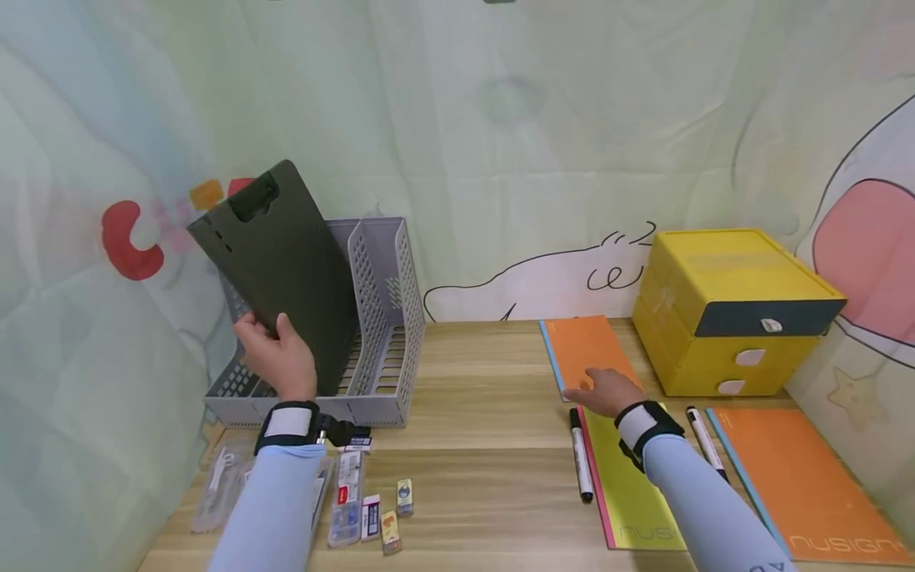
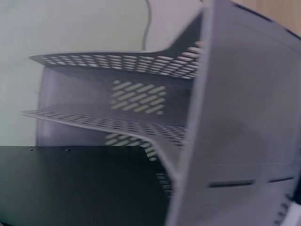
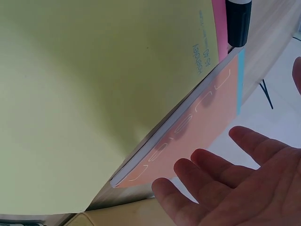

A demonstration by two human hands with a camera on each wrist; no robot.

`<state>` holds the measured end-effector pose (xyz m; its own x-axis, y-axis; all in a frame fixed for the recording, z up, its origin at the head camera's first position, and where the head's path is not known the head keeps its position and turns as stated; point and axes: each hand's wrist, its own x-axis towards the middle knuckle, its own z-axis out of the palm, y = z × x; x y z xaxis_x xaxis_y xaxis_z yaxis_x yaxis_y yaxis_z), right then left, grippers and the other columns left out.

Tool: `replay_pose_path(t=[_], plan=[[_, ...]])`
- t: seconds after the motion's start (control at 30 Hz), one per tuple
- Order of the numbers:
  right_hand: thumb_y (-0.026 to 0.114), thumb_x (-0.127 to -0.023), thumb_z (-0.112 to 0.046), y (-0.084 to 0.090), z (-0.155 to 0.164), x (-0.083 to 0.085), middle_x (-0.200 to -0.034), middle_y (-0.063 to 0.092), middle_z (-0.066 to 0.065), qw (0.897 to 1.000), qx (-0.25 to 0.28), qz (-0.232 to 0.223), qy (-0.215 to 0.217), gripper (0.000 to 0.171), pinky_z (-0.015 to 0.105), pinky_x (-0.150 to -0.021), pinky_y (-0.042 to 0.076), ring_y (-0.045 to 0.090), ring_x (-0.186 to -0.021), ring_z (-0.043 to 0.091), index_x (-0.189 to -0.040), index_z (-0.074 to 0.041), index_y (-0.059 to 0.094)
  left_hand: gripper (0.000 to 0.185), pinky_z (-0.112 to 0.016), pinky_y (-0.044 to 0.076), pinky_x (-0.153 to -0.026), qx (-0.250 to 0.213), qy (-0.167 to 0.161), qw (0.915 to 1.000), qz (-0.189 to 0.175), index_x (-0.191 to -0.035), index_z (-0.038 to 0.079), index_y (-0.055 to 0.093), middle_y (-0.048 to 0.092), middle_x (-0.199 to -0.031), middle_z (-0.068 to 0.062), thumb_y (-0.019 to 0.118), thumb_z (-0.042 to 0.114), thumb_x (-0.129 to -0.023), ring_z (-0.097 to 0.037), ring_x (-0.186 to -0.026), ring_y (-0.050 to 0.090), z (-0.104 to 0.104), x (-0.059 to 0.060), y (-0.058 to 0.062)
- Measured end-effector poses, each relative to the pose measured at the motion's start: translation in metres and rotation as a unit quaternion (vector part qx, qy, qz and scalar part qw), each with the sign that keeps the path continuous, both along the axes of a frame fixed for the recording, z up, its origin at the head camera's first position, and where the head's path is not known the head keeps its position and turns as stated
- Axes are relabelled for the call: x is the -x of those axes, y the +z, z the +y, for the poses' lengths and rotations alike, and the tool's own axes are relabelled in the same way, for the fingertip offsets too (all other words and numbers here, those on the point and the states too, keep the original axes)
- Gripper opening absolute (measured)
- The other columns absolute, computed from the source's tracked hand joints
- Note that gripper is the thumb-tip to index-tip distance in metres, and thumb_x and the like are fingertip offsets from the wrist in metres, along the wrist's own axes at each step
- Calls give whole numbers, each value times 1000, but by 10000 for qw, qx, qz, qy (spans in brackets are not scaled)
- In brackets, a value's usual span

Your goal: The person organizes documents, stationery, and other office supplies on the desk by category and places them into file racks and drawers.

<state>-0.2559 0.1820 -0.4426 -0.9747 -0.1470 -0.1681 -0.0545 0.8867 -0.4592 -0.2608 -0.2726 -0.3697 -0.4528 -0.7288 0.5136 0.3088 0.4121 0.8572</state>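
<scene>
My left hand (image 1: 270,338) grips the lower edge of a dark clipboard (image 1: 279,254). The board is tilted and stands in the left slot of a grey file rack (image 1: 389,318). The left wrist view shows the clipboard (image 2: 75,183) beside the rack's perforated dividers (image 2: 141,99), with the hand itself hidden. My right hand (image 1: 586,381) reaches with straight fingers over the near end of an orange notebook (image 1: 582,345). In the right wrist view the fingers (image 3: 207,162) spread just above that orange notebook (image 3: 197,132), which lies on top of a yellow-green notebook (image 3: 94,94).
A yellow drawer box (image 1: 729,310) stands at the back right. In front of it lie a second orange notebook (image 1: 808,485) and two markers (image 1: 581,453) (image 1: 704,441). Erasers (image 1: 389,512) and a clear case (image 1: 346,496) sit by the front left edge.
</scene>
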Motion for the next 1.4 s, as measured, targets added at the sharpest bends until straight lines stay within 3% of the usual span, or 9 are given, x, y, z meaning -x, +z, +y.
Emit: replay_pose_path(t=[0.37, 0.57, 0.73, 0.83, 0.93, 1.03, 1.17, 1.27, 1.4], plan=[[59, -97, -45, 5, -1, -4, -137, 48, 36, 9998, -181, -41, 20, 77, 58, -101, 41, 46, -126, 51, -140, 16, 40, 36, -48, 40, -103, -430, 135, 9953, -859, -133, -1, 41, 53, -132, -20, 52, 18, -103, -32, -125, 51, 15, -4, -48], [58, -97, -45, 5, 0, -3, -137, 49, 36, 9998, -167, -49, 54, 76, 58, -101, 41, 47, -126, 50, -140, 16, 41, 49, -41, 35, -109, -517, 226, 9948, -845, -141, 5, 34, 45, -142, -16, 55, 22, -101, -25, -132, 45, 18, -5, -43], [57, -98, -44, 3, 4, -1, -136, 49, 36, 9998, -144, -9, 97, 75, 58, -101, 41, 47, -125, 50, -140, 16, 40, 64, -31, 8, -118, 603, 971, 9934, -51, -148, 10, 25, 18, -158, -12, 62, 24, -98, -17, -147, 13, 26, -6, -29], [56, -98, -44, 4, 6, -1, -137, 48, 36, 9998, -154, -37, 74, 75, 58, -102, 40, 46, -126, 51, -141, 16, 39, 60, -40, 2, -119, 1761, 1221, 9758, 426, -145, 11, 30, 16, -158, -16, 62, 23, -97, -25, -148, 7, 36, -4, -21], [56, -99, -44, 7, 8, -2, -137, 47, 37, 9998, -159, -71, 48, 76, 59, -101, 40, 45, -126, 51, -141, 16, 39, 52, -48, 5, -119, 2761, 708, 9571, 523, -142, 8, 36, 23, -155, -19, 61, 21, -98, -33, -147, 13, 47, 0, -15], [57, -98, -44, 9, 10, -2, -137, 47, 37, 9998, -158, -98, 16, 76, 59, -101, 40, 45, -126, 52, -141, 16, 38, 47, -53, 14, -117, 3321, -257, 9429, 6, -140, 3, 44, 30, -152, -21, 60, 19, -99, -37, -144, 23, 60, 5, -12], [56, -99, -44, 8, 13, 1, -137, 46, 38, 9998, -198, -77, -9, 77, 60, -101, 40, 46, -125, 53, -141, 17, 38, 51, -55, 24, -113, 3550, -1457, 9156, -1200, -141, 0, 45, 33, -150, -22, 62, 23, -99, -38, -139, 31, 79, 12, -9], [56, -98, -45, 7, 17, 4, -137, 46, 39, 9997, -238, -56, -39, 78, 60, -100, 40, 46, -124, 54, -141, 18, 37, 52, -54, 30, -111, 3842, -1968, 8842, -1787, -140, -1, 47, 36, -149, -23, 64, 26, -98, -39, -137, 35, 93, 18, -10], [56, -98, -44, 1, 27, 10, -136, 45, 41, 9995, -248, -61, -157, 79, 61, -100, 40, 45, -123, 56, -140, 20, 35, 51, -50, 35, -110, 4424, -2322, 8418, -2041, -137, 0, 51, 42, -145, -24, 67, 27, -96, -39, -135, 39, 110, 24, -17]])
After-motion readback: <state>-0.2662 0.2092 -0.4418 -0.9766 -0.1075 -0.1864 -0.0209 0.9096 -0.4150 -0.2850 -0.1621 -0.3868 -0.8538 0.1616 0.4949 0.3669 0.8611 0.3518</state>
